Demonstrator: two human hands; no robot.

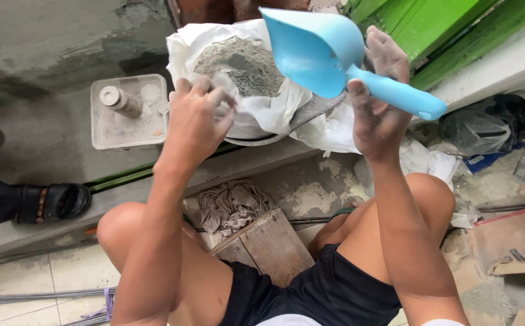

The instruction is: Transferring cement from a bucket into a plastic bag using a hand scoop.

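My right hand (378, 102) grips the handle of a light blue plastic scoop (317, 51), raised above a white bag (268, 105) of grey cement powder (241, 63). The scoop's mouth tilts up and left, so I cannot see whether it holds powder. My left hand (196, 118) pinches the bag's white edge at its near left side. The bag sits in a grey metal pan (311, 111). Both hands are dusted with grey powder.
A square clear plastic tub (127, 130) with a small bottle (120, 99) stands left of the bag. A dirty rag (232, 205) and a wooden block (268, 244) lie between my knees. Another person's sandalled foot (57, 202) is at left. Green boards (437, 24) and crumpled bags (486, 127) are at right.
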